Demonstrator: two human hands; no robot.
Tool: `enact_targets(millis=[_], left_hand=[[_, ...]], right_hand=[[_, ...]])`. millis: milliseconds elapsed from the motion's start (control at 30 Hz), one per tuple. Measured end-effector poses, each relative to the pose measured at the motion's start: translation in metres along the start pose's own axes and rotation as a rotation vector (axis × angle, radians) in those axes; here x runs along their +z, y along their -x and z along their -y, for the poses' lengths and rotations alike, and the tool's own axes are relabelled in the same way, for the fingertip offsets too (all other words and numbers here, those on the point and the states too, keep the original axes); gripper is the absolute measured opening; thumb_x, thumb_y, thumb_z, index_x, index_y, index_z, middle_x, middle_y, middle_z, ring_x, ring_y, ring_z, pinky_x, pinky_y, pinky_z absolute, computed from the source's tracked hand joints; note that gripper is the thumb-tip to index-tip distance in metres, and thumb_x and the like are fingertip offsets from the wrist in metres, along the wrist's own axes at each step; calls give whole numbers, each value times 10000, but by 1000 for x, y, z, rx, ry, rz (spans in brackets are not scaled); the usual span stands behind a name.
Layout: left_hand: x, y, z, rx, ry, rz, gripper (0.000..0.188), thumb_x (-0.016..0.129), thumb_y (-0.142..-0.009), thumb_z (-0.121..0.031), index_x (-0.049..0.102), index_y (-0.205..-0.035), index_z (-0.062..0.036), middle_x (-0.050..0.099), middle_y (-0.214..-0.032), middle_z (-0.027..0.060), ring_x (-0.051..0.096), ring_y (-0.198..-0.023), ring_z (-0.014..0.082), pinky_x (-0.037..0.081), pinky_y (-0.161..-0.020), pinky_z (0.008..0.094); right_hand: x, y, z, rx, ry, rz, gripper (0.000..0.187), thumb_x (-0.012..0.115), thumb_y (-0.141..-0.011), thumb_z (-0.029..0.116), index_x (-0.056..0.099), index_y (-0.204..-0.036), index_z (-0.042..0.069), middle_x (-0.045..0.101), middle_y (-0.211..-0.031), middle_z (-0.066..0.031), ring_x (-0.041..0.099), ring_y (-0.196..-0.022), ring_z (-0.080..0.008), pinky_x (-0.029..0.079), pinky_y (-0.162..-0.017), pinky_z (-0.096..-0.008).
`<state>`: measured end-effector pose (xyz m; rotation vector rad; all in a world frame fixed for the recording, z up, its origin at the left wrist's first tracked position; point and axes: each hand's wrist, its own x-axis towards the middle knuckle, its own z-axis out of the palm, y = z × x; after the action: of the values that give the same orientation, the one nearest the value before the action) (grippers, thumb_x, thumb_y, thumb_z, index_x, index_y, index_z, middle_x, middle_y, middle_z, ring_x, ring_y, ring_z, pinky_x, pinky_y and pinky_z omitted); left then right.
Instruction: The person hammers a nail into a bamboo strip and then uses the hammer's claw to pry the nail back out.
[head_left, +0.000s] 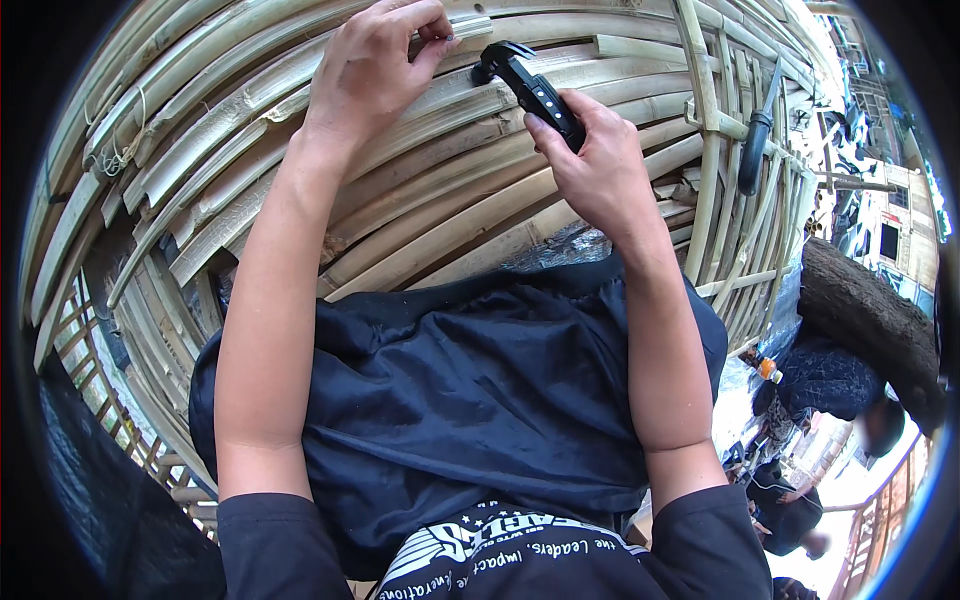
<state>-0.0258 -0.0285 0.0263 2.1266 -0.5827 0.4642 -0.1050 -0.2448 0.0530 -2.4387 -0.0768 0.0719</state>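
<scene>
My right hand is wrapped round the handle of a black hammer. Its head points up and to the left, just above the bamboo strips. My left hand is closed in a pinch, thumb against fingers, to the left of the hammer head. A tiny bit of something shows at its fingertips, too small to name. Beneath both hands lie many long split bamboo strips, side by side in a curved layer. A short pale strip lies by the left fingertips.
A black-handled knife rests on the bamboo lattice at the right. Dark cloth covers my lap. Farther right are a thick log, a small bottle with an orange label and other people.
</scene>
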Motion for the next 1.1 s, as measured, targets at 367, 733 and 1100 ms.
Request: enact_targets(millis=[367, 733, 1100], left_hand=[[-4, -3, -6, -50, -32, 60, 36, 712, -847, 15, 682, -834, 30, 685, -848, 140, 700, -754, 246, 568, -677, 349], [-2, -2, 9, -11, 50, 29, 67, 763, -831, 0, 706, -815, 32, 695, -834, 138, 694, -742, 233, 561, -655, 343], [-5, -4, 8, -94, 21, 64, 101, 785, -811, -40, 700, -816, 16, 677, -829, 103, 652, -732, 218, 514, -671, 363]], right_hand=[[-25, -5, -23, -4, 74, -219, 307, 707, -932, 231, 698, -1035, -59, 693, -781, -224, 681, -681, -319, 525, -678, -406], [-9, 1, -1, -133, 6, -186, 252, 699, -953, 198, 692, -1072, -24, 687, -780, -194, 685, -705, -325, 519, -671, -395], [17, 3, 9, -501, 240, -319, 398, 726, -936, 201, 605, -1293, 72, 724, -1049, -159, 720, -838, -361, 581, -656, -432]])
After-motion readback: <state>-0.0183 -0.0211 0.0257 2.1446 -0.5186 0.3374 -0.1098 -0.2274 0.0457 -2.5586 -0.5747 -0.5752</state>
